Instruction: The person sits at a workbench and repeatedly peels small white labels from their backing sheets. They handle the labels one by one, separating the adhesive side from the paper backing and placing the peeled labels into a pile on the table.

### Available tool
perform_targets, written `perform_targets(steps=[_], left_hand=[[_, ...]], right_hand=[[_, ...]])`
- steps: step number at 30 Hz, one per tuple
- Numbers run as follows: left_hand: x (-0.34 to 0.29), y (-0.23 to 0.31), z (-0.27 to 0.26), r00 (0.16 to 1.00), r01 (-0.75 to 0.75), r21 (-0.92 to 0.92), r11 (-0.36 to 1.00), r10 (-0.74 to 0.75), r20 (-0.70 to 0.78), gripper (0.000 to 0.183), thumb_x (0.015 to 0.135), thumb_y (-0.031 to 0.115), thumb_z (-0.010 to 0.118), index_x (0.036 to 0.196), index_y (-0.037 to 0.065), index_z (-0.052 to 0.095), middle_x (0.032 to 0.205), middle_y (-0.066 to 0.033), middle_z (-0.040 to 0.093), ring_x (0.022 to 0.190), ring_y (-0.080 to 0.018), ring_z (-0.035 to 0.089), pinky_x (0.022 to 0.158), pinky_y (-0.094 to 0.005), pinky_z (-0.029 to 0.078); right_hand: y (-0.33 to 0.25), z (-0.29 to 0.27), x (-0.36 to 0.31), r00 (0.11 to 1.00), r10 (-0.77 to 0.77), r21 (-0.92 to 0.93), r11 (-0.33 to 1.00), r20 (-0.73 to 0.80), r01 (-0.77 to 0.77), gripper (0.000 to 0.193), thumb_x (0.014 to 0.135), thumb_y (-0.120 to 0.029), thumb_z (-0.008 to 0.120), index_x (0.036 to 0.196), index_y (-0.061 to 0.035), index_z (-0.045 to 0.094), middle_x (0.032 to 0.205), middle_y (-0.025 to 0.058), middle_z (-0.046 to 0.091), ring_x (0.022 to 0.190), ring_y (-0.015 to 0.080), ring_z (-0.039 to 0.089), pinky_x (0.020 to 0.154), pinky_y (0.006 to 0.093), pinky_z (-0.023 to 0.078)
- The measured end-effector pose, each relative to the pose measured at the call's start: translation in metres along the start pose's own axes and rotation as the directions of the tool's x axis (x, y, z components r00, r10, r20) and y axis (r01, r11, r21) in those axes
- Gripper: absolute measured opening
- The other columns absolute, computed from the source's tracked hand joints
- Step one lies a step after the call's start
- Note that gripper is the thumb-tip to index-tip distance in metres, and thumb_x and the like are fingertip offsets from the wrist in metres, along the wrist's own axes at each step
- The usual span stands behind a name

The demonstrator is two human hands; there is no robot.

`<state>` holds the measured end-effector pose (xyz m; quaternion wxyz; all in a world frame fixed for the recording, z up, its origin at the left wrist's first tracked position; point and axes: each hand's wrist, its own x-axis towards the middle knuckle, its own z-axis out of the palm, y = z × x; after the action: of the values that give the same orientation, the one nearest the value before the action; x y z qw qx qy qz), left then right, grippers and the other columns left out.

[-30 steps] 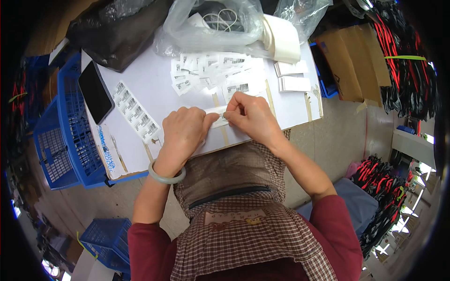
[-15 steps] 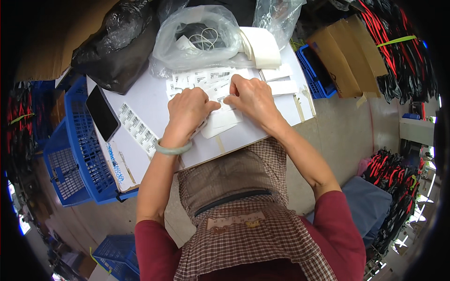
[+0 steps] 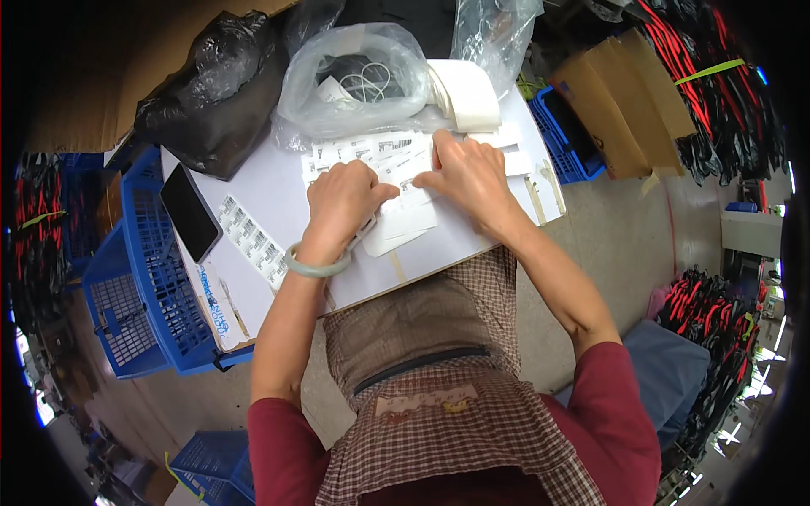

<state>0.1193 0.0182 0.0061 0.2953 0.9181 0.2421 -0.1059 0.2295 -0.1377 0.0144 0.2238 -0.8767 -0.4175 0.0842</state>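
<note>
Loose white label sheets [image 3: 405,174] with black barcodes lie overlapped on the table under and between my hands. My left hand [image 3: 342,198], with a pale bangle [image 3: 317,263] at the wrist, is closed over their left side, its thumb pointing right. White edges of a small stack show beneath it. My right hand [image 3: 474,179] is curled over their right side, thumb toward the left hand; what its fingertips hold is hidden. Blank white slips [image 3: 401,229] stick out toward me below the labels. A strip of barcode labels [image 3: 253,240] lies left of my left wrist.
A black phone [image 3: 191,212] lies at the table's left edge. Behind the labels sit a clear plastic bag [image 3: 354,114] holding a white cord, a white roll [image 3: 471,94] and a black plastic bag [image 3: 211,101]. Blue baskets [image 3: 152,253] and a cardboard box [image 3: 620,105] flank the table.
My right hand has shifted slightly right, widening the gap between the two thumbs. The left hand stays over the labels. The whole view has shifted slightly.
</note>
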Motion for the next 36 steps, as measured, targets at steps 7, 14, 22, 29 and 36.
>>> perform_targets(steps=[7,14,22,29,36], left_hand=[[-0.050,-0.032,-0.015,0.993,0.119,-0.765,0.633,-0.073,0.094,0.032,0.096,0.028,0.061,0.090,-0.002,0.072,0.071,-0.0029,0.065,0.061,-0.0057,0.056,0.055,-0.0194,0.040],[-0.087,-0.040,-0.009,0.996,0.078,-0.967,0.243,-0.066,0.064,0.031,0.096,0.013,0.059,0.119,-0.008,0.063,0.098,-0.0127,0.071,0.085,-0.0112,0.065,0.075,-0.0229,0.051],[-0.126,-0.023,-0.001,0.997,-0.014,-0.964,0.265,-0.069,-0.033,0.020,0.089,-0.001,0.065,0.107,-0.008,0.061,0.090,-0.0135,0.072,0.080,-0.0095,0.066,0.069,-0.0205,0.053],[-0.144,-0.035,0.007,0.968,0.206,-0.828,0.521,-0.235,0.093,0.015,0.087,0.008,0.072,0.092,-0.005,0.066,0.073,-0.0072,0.070,0.064,-0.0068,0.064,0.054,-0.0190,0.048],[-0.115,-0.046,0.015,0.990,0.050,-0.733,0.678,-0.129,-0.051,0.023,0.090,0.018,0.066,0.088,-0.004,0.070,0.065,-0.0118,0.068,0.051,-0.0135,0.061,0.047,-0.0275,0.045]], right_hand=[[-0.001,0.017,0.009,0.997,-0.074,0.127,0.989,-0.016,0.076,0.017,0.075,-0.016,0.074,0.077,-0.0039,0.061,0.064,0.0110,0.065,0.060,0.0295,0.065,0.058,0.0406,0.049],[-0.057,0.008,-0.026,0.904,-0.407,0.588,0.702,-0.132,0.402,0.020,0.079,-0.010,0.075,0.094,0.0000,0.069,0.086,0.0115,0.069,0.073,0.0227,0.066,0.067,0.0342,0.053],[-0.062,0.015,-0.056,0.969,-0.237,0.669,0.710,-0.067,0.220,0.014,0.080,-0.006,0.073,0.092,-0.0003,0.068,0.093,0.0117,0.069,0.085,0.0226,0.068,0.070,0.0314,0.053],[-0.035,-0.006,-0.052,0.991,0.090,0.880,0.473,-0.097,0.043,0.004,0.089,-0.005,0.065,0.090,-0.0021,0.062,0.103,0.0110,0.066,0.091,0.0128,0.062,0.076,0.0266,0.051],[-0.016,-0.004,-0.044,0.938,0.190,0.773,0.533,0.288,-0.346,0.007,0.089,-0.005,0.064,0.088,0.0004,0.060,0.069,0.0047,0.063,0.058,0.0076,0.056,0.054,0.0208,0.045]])
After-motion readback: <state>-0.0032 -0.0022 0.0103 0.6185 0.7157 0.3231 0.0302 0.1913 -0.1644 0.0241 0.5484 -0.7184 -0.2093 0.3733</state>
